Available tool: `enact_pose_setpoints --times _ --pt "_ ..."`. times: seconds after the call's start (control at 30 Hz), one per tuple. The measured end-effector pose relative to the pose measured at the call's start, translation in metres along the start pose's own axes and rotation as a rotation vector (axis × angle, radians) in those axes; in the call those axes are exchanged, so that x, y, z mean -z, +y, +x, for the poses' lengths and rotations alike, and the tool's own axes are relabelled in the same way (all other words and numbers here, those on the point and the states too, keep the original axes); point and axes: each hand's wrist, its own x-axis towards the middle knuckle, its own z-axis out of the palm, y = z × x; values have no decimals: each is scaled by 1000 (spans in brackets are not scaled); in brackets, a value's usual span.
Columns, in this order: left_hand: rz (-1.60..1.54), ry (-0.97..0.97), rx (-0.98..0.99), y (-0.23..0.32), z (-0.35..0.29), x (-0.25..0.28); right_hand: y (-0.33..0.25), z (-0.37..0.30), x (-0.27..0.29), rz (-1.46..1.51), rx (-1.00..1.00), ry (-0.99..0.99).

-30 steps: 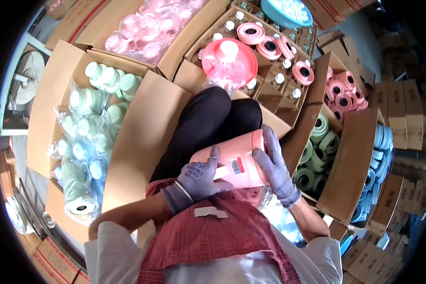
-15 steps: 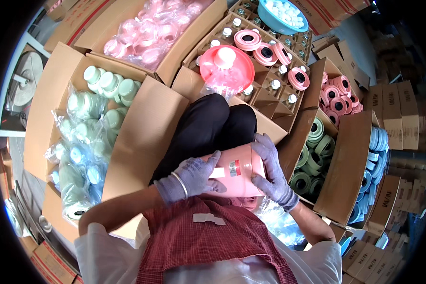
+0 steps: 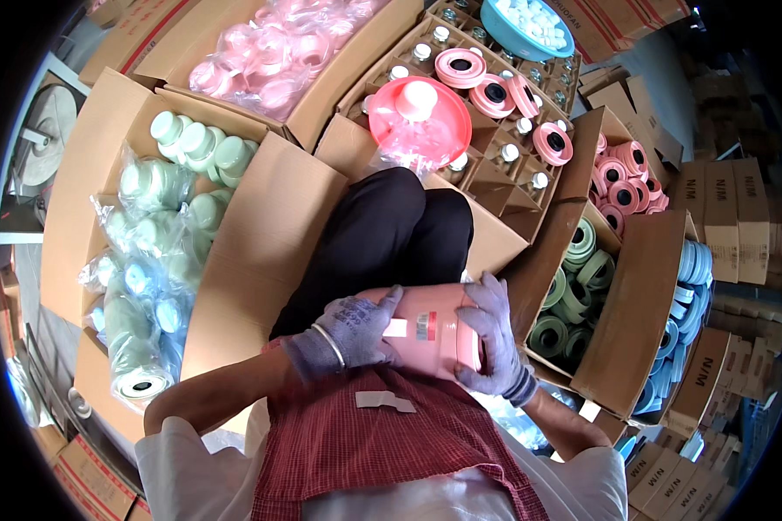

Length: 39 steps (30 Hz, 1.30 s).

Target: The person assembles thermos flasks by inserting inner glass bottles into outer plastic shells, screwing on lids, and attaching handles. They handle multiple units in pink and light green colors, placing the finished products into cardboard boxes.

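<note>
- Pink container lies on its side at the person's lap, near the red apron.
- Left hand is clamped around its left part.
- Right hand is clamped on its right end, fingers spread.

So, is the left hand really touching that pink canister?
Touching: the head view shows the gloved left hand laid against the pink canister, its fingers on its side with no visible gap.

Packing workshop, I'd say: open cartons of coloured containers and rings around my knees; divider box of bottles ahead; stacked cartons right.
</note>
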Motion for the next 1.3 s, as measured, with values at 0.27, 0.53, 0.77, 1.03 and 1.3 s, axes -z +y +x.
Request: enact_pose_setpoints --times 0.27,0.53,0.77,1.03,1.3 --pt "-190 -176 -87 -19 38 38 10 29 19 255 -70 22" --pt "-173 -119 -180 -30 36 37 7 30 18 8 252 -123" --pt "-117 293 107 -1 -1 -18 15 40 11 134 -170 -87" --pt "-664 -251 244 -36 41 63 37 79 54 697 -209 -195" --pt "65 466 -365 -39 52 99 70 101 -7 805 -368 288"
